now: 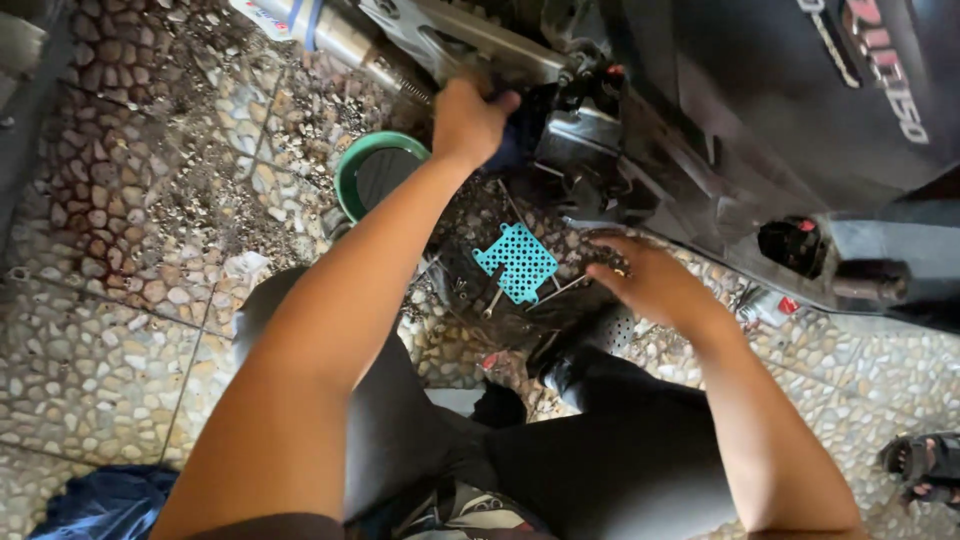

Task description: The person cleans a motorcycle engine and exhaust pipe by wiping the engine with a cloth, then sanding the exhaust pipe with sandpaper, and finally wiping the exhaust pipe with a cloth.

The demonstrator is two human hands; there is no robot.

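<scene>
The left hand is closed in a fist around a dark cloth or part pressed against the metal frame of the motorcycle, just below a grey bar that runs out toward a chromed shock absorber with a coil spring. What exactly lies inside the fist is hidden by the fingers.

The right hand lies lower and nearer the body, palm down with the fingers spread and slightly curled, holding nothing; its fingertips rest on or just over the edge of a shallow dark tray on the floor. In that tray, just beside those fingertips toward the left hand, sits a turquoise perforated plastic plate, with thin metal rods and small bolts around and under it; the smaller pieces are too dim to name.

Beyond the left forearm, on its outer side, stands a round green-rimmed bowl; its inside looks dark grey, and I cannot tell what it holds.

All this sits on a pebble-patterned tile floor strewn with grit. The person's knees in dark trousers frame the tray. A sandalled foot shows far out past the right arm, and a blue cloth lies below the left elbow.
</scene>
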